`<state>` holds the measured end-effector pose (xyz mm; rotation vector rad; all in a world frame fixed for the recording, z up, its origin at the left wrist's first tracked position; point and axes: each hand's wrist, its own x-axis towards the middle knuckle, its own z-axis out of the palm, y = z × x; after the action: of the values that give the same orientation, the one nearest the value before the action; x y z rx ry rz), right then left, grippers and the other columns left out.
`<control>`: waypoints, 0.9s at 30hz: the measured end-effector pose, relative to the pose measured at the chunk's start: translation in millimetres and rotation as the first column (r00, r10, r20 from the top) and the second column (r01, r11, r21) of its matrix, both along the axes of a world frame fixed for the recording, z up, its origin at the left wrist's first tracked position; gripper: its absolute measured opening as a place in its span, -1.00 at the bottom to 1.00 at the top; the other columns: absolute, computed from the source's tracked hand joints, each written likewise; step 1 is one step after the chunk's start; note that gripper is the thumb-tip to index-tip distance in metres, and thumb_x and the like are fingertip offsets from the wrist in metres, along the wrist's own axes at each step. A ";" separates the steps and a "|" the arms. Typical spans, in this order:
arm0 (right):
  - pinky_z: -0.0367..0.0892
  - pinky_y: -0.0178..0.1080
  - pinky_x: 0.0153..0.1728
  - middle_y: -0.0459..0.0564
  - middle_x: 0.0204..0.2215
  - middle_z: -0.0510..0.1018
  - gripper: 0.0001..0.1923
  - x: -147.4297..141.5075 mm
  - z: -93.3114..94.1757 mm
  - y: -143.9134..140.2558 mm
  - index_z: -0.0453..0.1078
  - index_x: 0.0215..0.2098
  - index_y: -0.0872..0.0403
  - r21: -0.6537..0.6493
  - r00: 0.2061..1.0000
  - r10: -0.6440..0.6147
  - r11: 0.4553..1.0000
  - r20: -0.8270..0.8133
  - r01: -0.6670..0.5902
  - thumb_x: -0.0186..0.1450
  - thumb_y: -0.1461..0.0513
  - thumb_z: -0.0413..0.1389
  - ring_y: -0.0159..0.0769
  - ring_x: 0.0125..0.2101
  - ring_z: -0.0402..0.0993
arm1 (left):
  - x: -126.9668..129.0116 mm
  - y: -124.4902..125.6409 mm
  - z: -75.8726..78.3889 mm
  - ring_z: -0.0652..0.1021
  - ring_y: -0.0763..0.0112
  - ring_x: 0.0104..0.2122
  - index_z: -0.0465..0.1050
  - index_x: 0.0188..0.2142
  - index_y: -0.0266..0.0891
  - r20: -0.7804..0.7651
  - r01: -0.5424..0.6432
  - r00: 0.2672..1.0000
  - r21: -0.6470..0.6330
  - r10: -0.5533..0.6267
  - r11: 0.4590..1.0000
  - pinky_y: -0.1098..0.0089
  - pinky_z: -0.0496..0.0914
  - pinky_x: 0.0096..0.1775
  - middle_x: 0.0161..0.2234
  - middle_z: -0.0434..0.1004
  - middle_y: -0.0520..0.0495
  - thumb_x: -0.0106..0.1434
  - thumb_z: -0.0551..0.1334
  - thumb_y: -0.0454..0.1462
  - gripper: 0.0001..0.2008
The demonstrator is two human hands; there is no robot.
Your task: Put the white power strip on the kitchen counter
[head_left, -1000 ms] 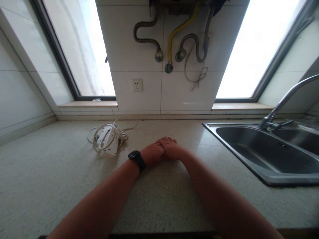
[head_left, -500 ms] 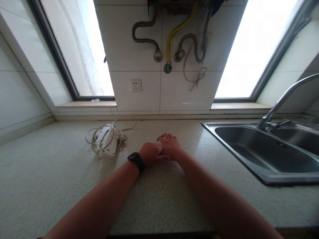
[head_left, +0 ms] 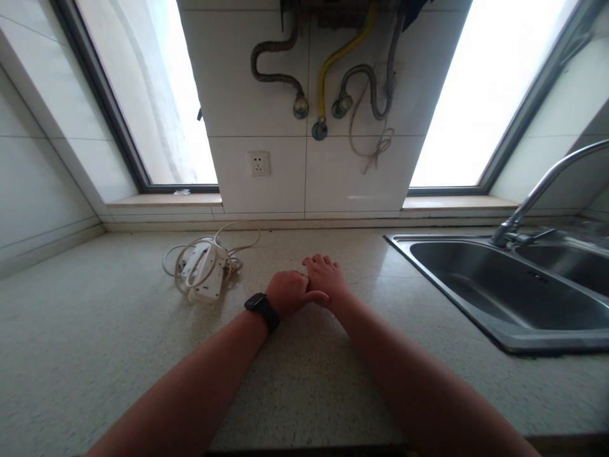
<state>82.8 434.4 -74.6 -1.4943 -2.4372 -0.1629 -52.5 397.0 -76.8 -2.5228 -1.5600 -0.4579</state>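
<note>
Both my forearms reach across a speckled countertop (head_left: 95, 343). My left hand (head_left: 288, 293), with a black watch (head_left: 261, 310) on its wrist, lies on the counter with fingers curled, and its thumb touches the base of my right hand. My right hand (head_left: 327, 277) lies flat beside it, fingers slightly spread and pointing away from me. Neither hand holds anything. A white power strip (head_left: 203, 271) with its coiled cord lies on the counter to the left of my left hand, apart from it.
A steel sink (head_left: 504, 292) with a curved tap (head_left: 537, 193) sits at the right. On the tiled back wall are a socket (head_left: 260, 163) and several hoses, one yellow (head_left: 333, 66). Windows flank the wall on both sides.
My right hand has slid off the left hand and now lies beside it, further from me. The left hand has curled and stayed in place.
</note>
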 end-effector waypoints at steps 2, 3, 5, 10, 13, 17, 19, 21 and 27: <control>0.15 -0.10 -0.11 0.14 -0.03 0.40 -0.68 -0.2 -1.1 1.3 0.31 0.06 0.00 0.013 0.998 0.039 0.999 -0.050 -0.038 0.37 0.21 -0.08 -0.06 -0.01 0.24 | 0.2 0.6 -0.1 0.53 0.18 -0.44 0.53 -0.41 -0.35 0.031 0.007 0.999 0.004 -0.007 1.000 0.29 0.30 -0.38 -0.43 0.55 -0.28 0.22 -0.16 0.30 -0.19; 0.15 -0.10 -0.09 0.13 -0.03 0.41 -0.68 -0.2 -1.7 2.0 0.31 0.06 0.00 0.028 0.995 0.062 0.998 -0.073 -0.060 0.37 0.21 -0.07 -0.07 0.00 0.23 | 0.4 1.0 -0.4 0.53 0.17 -0.41 0.53 -0.39 -0.36 0.049 0.019 0.999 0.005 -0.019 1.000 0.28 0.32 -0.35 -0.42 0.55 -0.28 0.22 -0.15 0.29 -0.20; 0.14 -0.11 -0.06 0.12 -0.03 0.41 -0.69 0.0 -2.7 3.9 0.30 0.06 0.00 0.057 0.988 0.102 0.994 -0.115 -0.096 0.36 0.22 -0.06 -0.08 0.01 0.23 | 0.7 2.1 -1.5 0.53 0.15 -0.34 0.53 -0.33 -0.37 0.088 0.059 0.994 0.007 -0.059 0.998 0.25 0.35 -0.28 -0.38 0.56 -0.30 0.23 -0.11 0.27 -0.22; 0.19 -0.15 -0.08 0.11 -0.06 0.43 -0.70 0.1 -8.3 11.0 0.31 0.01 0.02 0.004 0.958 0.125 0.992 -0.258 -0.128 0.32 0.28 -0.04 -0.13 -0.04 0.29 | 1.6 3.8 -3.8 0.48 0.12 -0.13 0.49 -0.16 -0.37 0.193 0.168 0.965 0.058 -0.176 0.984 0.19 0.35 -0.07 -0.20 0.56 -0.29 0.34 -0.10 0.14 -0.35; 0.24 -0.18 -0.13 0.10 -0.09 0.45 -0.68 -0.7 -14.7 14.0 0.28 -0.01 0.03 -0.022 0.907 0.136 0.987 -0.399 -0.158 0.27 0.31 -0.02 -0.18 -0.10 0.36 | 2.9 2.5 -2.6 0.46 0.18 -0.10 0.48 -0.16 -0.32 0.247 0.167 0.952 0.085 -0.183 0.982 0.18 0.33 0.00 -0.16 0.54 -0.24 0.40 -0.13 0.03 -0.44; 0.30 -0.16 -0.19 0.12 -0.12 0.45 -0.60 -3.9 -21.5 16.3 0.19 0.02 0.04 0.044 0.804 0.183 0.980 -0.565 -0.192 0.21 0.27 0.05 -0.16 -0.16 0.40 | 1.4 3.8 -3.5 0.46 0.27 -0.06 0.46 -0.07 -0.25 0.362 0.114 0.920 0.120 -0.151 0.986 0.19 0.28 0.07 -0.08 0.53 -0.16 0.46 -0.20 -0.11 -0.50; 0.32 -0.14 -0.22 0.15 -0.08 0.42 -0.58 -5.6 -22.5 18.2 0.17 0.03 0.04 0.098 0.737 0.175 0.984 -0.653 -0.147 0.20 0.23 0.06 -0.16 -0.19 0.41 | -2.6 8.2 -7.3 0.46 0.30 -0.02 0.42 0.00 -0.25 0.424 0.058 0.899 0.126 -0.107 0.990 0.21 0.27 0.09 -0.03 0.52 -0.16 0.46 -0.22 -0.17 -0.51; 0.34 -0.11 -0.23 0.16 -0.06 0.39 -0.58 -6.4 -21.9 20.8 0.17 0.02 0.04 0.156 0.674 0.169 0.984 -0.719 -0.081 0.19 0.22 0.07 -0.17 -0.22 0.41 | -8.2 14.8 -12.6 0.45 0.29 0.02 0.41 0.03 -0.29 0.466 -0.006 0.884 0.105 -0.044 0.994 0.22 0.27 0.11 0.00 0.50 -0.20 0.45 -0.20 -0.20 -0.53; 0.34 -0.11 -0.18 0.12 -0.07 0.36 -0.63 -5.2 -17.0 22.2 0.18 0.02 0.02 0.240 0.618 0.222 0.969 -0.754 -0.055 0.23 0.25 0.00 -0.23 -0.25 0.40 | -18.8 28.4 -21.7 0.57 0.30 -0.16 0.53 -0.13 -0.23 0.479 -0.037 0.876 -0.049 0.056 0.998 0.29 0.38 -0.06 -0.18 0.61 -0.16 0.44 -0.11 -0.20 -0.57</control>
<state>77.6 456.6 -91.6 -0.9688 -1.7313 0.2392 -71.3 425.4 -98.5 -2.5151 -1.7883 -1.1323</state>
